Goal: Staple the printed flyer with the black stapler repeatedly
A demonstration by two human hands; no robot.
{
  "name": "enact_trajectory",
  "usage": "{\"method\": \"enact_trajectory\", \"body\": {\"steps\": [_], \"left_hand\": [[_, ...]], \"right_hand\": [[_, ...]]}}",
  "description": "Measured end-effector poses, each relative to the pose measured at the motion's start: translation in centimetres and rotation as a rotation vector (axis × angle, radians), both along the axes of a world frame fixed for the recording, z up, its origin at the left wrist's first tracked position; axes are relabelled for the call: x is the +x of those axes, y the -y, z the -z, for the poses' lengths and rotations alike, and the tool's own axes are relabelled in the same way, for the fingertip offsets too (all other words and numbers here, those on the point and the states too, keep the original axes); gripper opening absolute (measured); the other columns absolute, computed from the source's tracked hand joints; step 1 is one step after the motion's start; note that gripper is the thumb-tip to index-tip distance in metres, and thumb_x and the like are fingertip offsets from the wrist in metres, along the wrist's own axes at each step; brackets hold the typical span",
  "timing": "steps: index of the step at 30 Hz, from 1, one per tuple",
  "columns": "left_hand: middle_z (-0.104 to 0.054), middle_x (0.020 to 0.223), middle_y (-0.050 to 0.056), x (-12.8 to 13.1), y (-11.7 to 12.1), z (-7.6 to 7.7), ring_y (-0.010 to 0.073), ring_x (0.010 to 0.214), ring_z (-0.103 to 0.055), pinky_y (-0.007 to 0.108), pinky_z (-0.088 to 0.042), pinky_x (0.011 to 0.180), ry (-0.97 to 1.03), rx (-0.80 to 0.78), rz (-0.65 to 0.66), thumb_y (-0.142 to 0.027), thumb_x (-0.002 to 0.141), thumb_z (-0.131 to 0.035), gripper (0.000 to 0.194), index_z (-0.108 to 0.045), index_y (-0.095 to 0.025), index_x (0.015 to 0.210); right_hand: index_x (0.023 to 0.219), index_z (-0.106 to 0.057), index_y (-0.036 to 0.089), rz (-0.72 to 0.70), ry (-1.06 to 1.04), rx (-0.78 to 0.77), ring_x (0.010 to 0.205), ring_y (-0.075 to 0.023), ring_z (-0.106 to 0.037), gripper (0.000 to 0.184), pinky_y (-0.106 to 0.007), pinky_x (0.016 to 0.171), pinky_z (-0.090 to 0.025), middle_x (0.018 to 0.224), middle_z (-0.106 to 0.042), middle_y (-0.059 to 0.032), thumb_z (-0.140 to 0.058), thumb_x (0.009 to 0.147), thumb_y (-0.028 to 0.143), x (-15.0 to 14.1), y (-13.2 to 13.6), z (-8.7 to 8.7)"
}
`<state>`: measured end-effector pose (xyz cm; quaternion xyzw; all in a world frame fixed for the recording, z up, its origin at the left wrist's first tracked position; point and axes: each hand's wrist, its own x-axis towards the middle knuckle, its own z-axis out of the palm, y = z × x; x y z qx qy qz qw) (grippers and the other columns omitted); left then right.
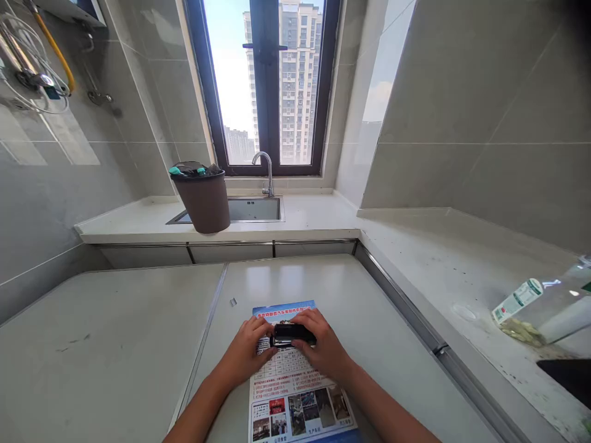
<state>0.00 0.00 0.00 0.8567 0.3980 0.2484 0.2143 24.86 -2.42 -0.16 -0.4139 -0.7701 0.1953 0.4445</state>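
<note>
From where I stand, a person leans over a white panelled surface [392, 344], both hands on what looks like a black stapler [287, 333]. It lies crosswise above the upper part of a printed flyer [286, 387], whose lower part shows rows of small photos. The left hand [244, 354] has its thumb and forefinger drawn close together, pinching the left end. The right hand [323, 347] curls around the other end, fingers on the far side and thumb on the near side, with only the device's thickness between them. Just beyond the flyer's upper left corner sits a small silvery piece [233, 302]. Ahead, a brown bucket [203, 203] stands by the steel sink [258, 211] and its curved faucet [269, 178], beneath the window [266, 86]. A clear container [554, 311] rests on the right-hand counter [415, 246].
</note>
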Motion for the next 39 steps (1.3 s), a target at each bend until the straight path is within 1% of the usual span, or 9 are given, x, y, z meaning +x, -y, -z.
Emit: {"method": "enact_trajectory", "body": {"steps": [2, 3, 4, 6, 8, 22, 28, 35, 39], "left_hand": [[-0.066, 0.108, 0.007, 0.0, -0.1, 0.2, 0.028, 0.107, -0.058, 0.043, -0.043, 0.095, 0.01, -0.005, -0.01, -0.02, 0.084, -0.071, 0.021, -0.065, -0.023, 0.104], [-0.066, 0.11, 0.007, -0.1, -0.2, 0.3, 0.0281, 0.108, -0.058, 0.043, -0.043, 0.095, 0.013, -0.013, -0.014, -0.021, 0.084, -0.072, 0.022, -0.065, -0.023, 0.106], [-0.066, 0.111, 0.008, -0.1, -0.2, 0.3, 0.0283, 0.109, -0.057, 0.044, -0.043, 0.095, 0.015, -0.023, -0.018, -0.021, 0.084, -0.072, 0.024, -0.065, -0.024, 0.107], [-0.065, 0.113, 0.008, -0.2, -0.3, 0.4, 0.0282, 0.11, -0.058, 0.044, -0.043, 0.096, 0.013, -0.036, -0.019, -0.023, 0.085, -0.072, 0.025, -0.066, -0.024, 0.109], [-0.066, 0.112, 0.008, -0.2, -0.3, 0.3, 0.0281, 0.109, -0.058, 0.044, -0.043, 0.096, 0.005, -0.044, -0.018, -0.024, 0.085, -0.072, 0.023, -0.066, -0.024, 0.108], [-0.065, 0.111, 0.007, -0.2, -0.3, 0.0, 0.027, 0.107, -0.06, 0.041, -0.044, 0.097, 0.069, -0.135, -0.062, -0.025, 0.081, -0.075, 0.022, -0.07, -0.023, 0.103], [-0.064, 0.109, 0.008, -0.3, -0.4, 0.0, 0.0263, 0.104, -0.06, 0.041, -0.047, 0.096, 0.105, -0.154, -0.062, -0.028, 0.081, -0.076, 0.022, -0.073, -0.023, 0.102], [-0.059, 0.115, 0.007, -0.2, -0.5, 0.1, 0.0262, 0.111, -0.056, 0.041, -0.048, 0.099, 0.127, -0.142, -0.089, -0.021, 0.077, -0.076, 0.024, -0.072, -0.024, 0.101], [-0.057, 0.115, 0.008, -0.2, -0.5, 0.1, 0.0269, 0.114, -0.055, 0.042, -0.048, 0.1, 0.145, -0.137, -0.106, -0.02, 0.075, -0.078, 0.024, -0.073, -0.023, 0.098]], "right_hand": [[0.115, -0.068, 0.025, 0.079, -0.047, 0.057, 0.101, -0.0248, -0.058, 0.024, -0.039, 0.09, -0.048, 0.106, -0.067, -0.007, -0.068, 0.091, 0.02, 0.3, 0.0, -0.3], [0.106, -0.07, 0.024, 0.128, -0.071, 0.084, 0.094, -0.0232, -0.058, 0.013, -0.037, 0.085, -0.048, 0.097, -0.065, -0.006, -0.063, 0.095, 0.022, 0.5, -0.1, -0.3], [0.092, -0.07, 0.022, 0.174, -0.09, 0.108, 0.085, -0.021, -0.057, 0.013, -0.034, 0.078, -0.046, 0.085, -0.062, -0.0042, -0.058, 0.098, 0.023, 0.7, -0.2, -0.3], [0.065, -0.059, 0.021, 0.241, -0.11, 0.144, 0.067, -0.0167, -0.049, 0.037, -0.031, 0.065, -0.039, 0.065, -0.049, 0.0, -0.052, 0.101, 0.022, 1.2, -0.4, -0.1], [0.053, -0.045, 0.02, 0.266, -0.106, 0.151, 0.058, -0.0139, -0.041, 0.048, -0.03, 0.058, -0.032, 0.056, -0.039, 0.0024, -0.05, 0.101, 0.022, 1.5, -0.6, 0.3], [0.047, -0.046, 0.018, 0.224, -0.085, -0.04, 0.051, -0.0097, -0.035, 0.046, -0.028, 0.055, -0.024, 0.053, -0.034, 0.0042, -0.051, 0.093, 0.021, 2.6, -1.2, -0.1], [0.049, -0.044, 0.018, 0.123, 0.009, -0.065, 0.053, -0.0102, -0.036, 0.044, -0.028, 0.056, -0.024, 0.054, -0.034, 0.0039, -0.049, 0.092, 0.02, 3.5, -1.6, -0.3], [0.049, -0.034, 0.019, 0.103, 0.024, -0.095, 0.052, -0.0096, -0.031, 0.043, -0.029, 0.055, -0.02, 0.054, -0.03, 0.0051, -0.05, 0.089, 0.017, 3.7, -2.2, 0.4], [0.049, -0.039, 0.02, 0.114, 0.036, -0.052, 0.053, -0.0109, -0.033, 0.046, -0.029, 0.055, -0.024, 0.053, -0.033, 0.0046, -0.05, 0.093, 0.019, 3.5, -2.0, 0.1]]}}
